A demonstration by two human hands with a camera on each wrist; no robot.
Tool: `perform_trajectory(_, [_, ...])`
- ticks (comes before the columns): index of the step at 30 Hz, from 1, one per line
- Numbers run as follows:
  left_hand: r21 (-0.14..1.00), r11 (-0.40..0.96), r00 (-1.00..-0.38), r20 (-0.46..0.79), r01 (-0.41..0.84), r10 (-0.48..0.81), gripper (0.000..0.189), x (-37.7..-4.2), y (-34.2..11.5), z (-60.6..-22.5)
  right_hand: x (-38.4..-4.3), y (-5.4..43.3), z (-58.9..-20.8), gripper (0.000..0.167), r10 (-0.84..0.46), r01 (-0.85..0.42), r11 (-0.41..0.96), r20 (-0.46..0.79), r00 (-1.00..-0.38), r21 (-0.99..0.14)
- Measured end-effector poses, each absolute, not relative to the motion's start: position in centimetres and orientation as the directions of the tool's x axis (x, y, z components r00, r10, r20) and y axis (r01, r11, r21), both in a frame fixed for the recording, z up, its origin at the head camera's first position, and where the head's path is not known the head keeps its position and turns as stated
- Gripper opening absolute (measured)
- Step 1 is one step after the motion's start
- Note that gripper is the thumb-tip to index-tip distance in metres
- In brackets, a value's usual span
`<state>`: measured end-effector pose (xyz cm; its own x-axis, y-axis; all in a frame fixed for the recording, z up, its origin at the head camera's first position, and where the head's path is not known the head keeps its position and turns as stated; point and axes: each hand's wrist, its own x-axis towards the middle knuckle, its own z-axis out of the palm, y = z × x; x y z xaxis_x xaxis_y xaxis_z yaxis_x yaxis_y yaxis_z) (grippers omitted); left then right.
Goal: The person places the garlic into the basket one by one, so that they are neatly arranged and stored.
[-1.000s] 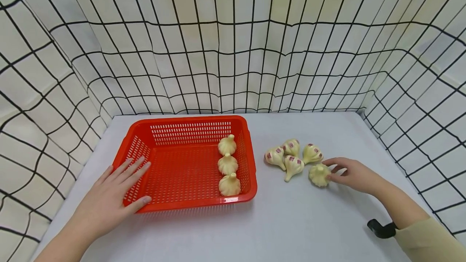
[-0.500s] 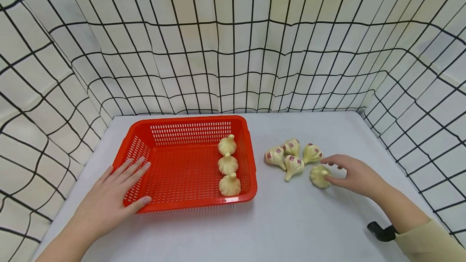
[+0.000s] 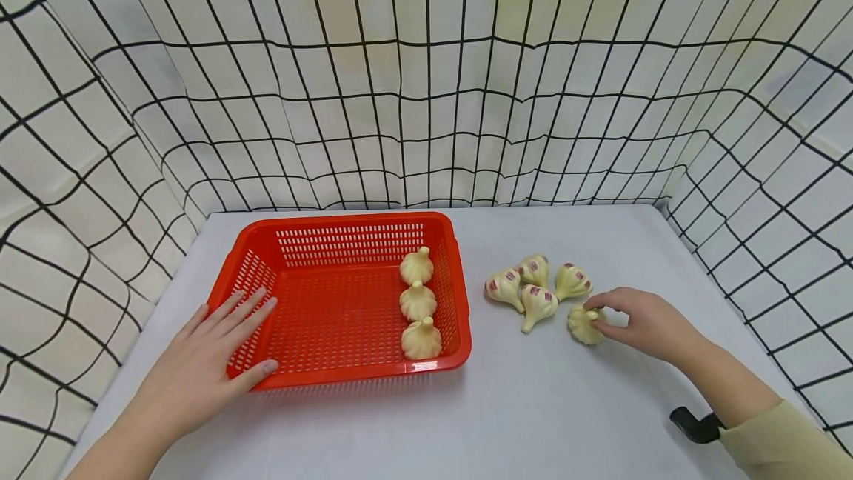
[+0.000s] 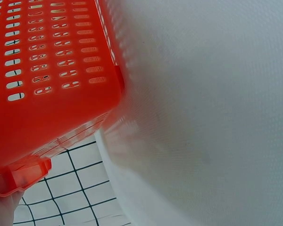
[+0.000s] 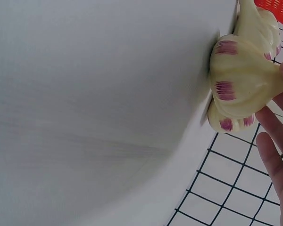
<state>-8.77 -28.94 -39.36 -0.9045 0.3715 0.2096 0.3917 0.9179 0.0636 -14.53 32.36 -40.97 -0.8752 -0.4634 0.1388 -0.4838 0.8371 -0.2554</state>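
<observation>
My left hand lies with straight, spread fingers over the left rim of a red slotted plastic basket. In the left wrist view a bit of that hand shows under the basket's lip. Inside the basket, a column of three garlic bulbs lines the right side. On the table to the right, my right hand pinches the stem of a garlic bulb. The right wrist view shows the same bulb, purple-streaked, with thumb and fingers at its stem.
Several more purple-marked garlic bulbs lie clustered between the basket and my right hand. A white table carries everything. Black netting over white cloth walls stands at the back and both sides.
My right hand's fingers lifted slightly off the garlic bulb, then closed in on its stem. The bulb shifted only a little. My left hand and the basket stayed put.
</observation>
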Motion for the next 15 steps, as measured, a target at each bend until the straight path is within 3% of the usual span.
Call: perform_trajectory(15, [0.066, 0.918, -0.905, 0.211, 0.391, 0.37, 0.088, -8.79, -29.04, -39.52, -15.41, 32.12, -40.25, 0.029, -0.474, -0.513, 0.826, 0.206, -0.856, -0.233])
